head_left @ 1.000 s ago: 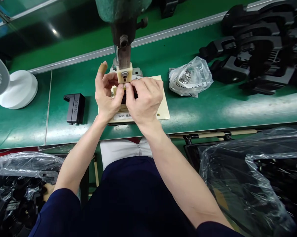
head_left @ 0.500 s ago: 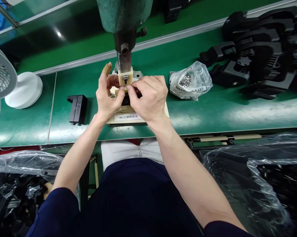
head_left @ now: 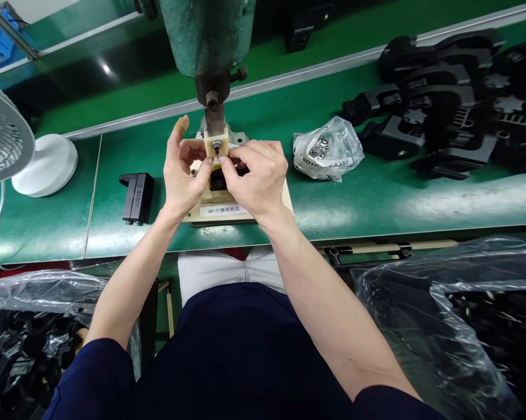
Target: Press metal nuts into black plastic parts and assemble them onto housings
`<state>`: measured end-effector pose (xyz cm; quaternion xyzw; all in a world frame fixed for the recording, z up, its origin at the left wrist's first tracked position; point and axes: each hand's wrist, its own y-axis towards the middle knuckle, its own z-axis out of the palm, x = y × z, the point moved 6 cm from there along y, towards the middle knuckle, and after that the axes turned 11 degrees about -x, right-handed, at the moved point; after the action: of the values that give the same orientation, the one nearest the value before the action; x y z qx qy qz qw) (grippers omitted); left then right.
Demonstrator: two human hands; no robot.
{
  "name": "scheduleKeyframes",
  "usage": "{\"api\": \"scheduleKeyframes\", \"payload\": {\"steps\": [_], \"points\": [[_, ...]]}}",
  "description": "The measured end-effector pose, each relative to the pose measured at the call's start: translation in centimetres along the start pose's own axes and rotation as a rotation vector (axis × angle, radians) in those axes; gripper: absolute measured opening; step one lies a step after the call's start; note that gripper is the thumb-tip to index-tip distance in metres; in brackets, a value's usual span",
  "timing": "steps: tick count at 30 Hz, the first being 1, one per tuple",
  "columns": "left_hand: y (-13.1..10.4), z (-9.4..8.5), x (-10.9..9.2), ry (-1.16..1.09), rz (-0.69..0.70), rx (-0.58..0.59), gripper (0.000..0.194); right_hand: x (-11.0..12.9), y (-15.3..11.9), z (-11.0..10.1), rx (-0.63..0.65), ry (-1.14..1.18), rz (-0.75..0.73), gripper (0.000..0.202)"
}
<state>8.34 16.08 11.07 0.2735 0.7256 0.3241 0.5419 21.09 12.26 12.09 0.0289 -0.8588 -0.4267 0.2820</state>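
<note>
A green press head (head_left: pixel 208 35) hangs over a cream fixture base (head_left: pixel 286 201) with a white label (head_left: pixel 223 210). Under the head is a cream block (head_left: pixel 216 143) with a metal screw in its face. My left hand (head_left: pixel 184 169) is at the block's left side, thumb and fingers closing toward its lower edge, index finger raised. On the other side my right hand (head_left: pixel 256 175) pinches just below the block, thumbs nearly meeting. Whatever lies between the fingertips is too small to make out. A black part (head_left: pixel 218 179) sits in the fixture below them.
A black BOSCH part (head_left: pixel 138 198) lies left of the fixture, near a white lamp base (head_left: pixel 46 165). To the right are a clear bag (head_left: pixel 328 150) of small metal pieces and a pile of black parts (head_left: pixel 446 105). Plastic-lined bins flank my lap.
The view has shifted slightly, so the press and both hands appear a little further left and lower. Both hands keep their pose at the block.
</note>
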Motion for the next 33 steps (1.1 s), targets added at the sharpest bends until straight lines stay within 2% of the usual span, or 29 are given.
{"api": "scheduleKeyframes", "payload": {"steps": [11,27,33], "points": [[0.5,-0.3,-0.4,0.000,0.040,0.035,0.065,-0.1,0.0,0.3,0.065,-0.012,-0.012,0.024],[0.8,-0.2,-0.5,0.071,0.032,0.034,0.068,0.6,-0.3,-0.4,0.000,-0.081,-0.043,0.025],[0.8,-0.3,-1.2,0.071,0.054,0.005,0.063,0.9,-0.4,-0.8,-0.091,-0.127,-0.087,0.023]]}}
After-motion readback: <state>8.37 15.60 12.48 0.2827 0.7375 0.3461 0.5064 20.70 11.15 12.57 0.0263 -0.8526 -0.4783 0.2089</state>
